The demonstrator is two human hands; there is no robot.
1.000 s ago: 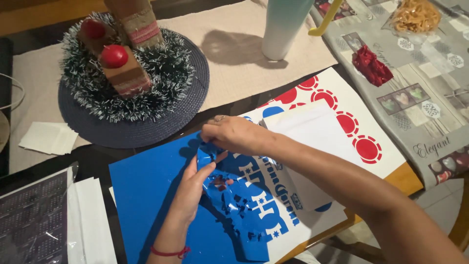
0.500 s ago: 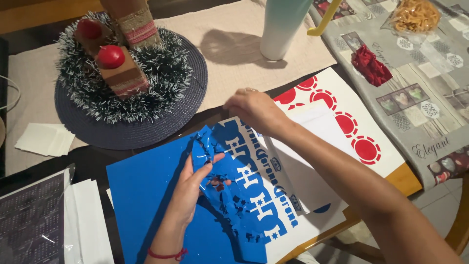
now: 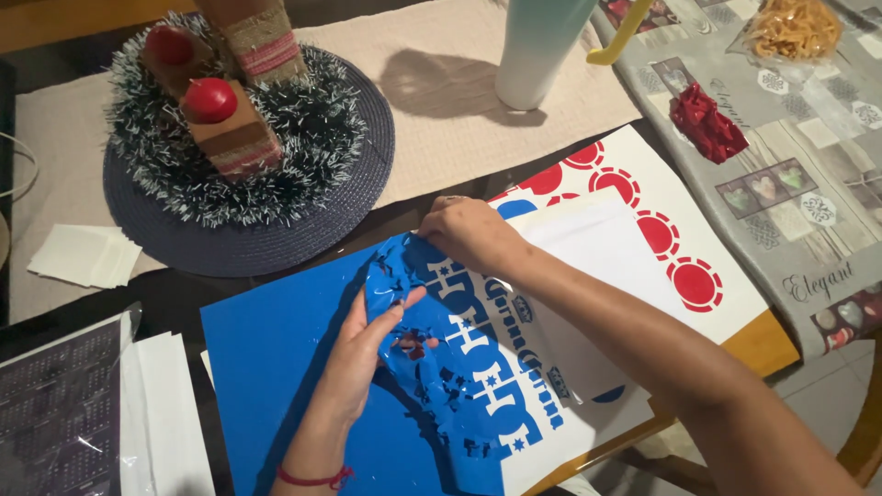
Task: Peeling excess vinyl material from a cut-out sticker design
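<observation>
Two hands (image 3: 363,354) (image 3: 469,234) pinching blue vinyl sheet (image 3: 404,294)

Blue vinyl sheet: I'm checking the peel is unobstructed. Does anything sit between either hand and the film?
Nothing visible does: the left hand and right hand both already grip the peeled blue film directly.

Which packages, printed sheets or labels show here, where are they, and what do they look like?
Blue vinyl sheet: centre, flat, cut-out shapes, both hands peeling its film.
Red-and-white sheet: right of it, red round shapes.
Dark printed sheet: lower left, in a clear sleeve.
Clear bag: top right, yellow contents.
</observation>
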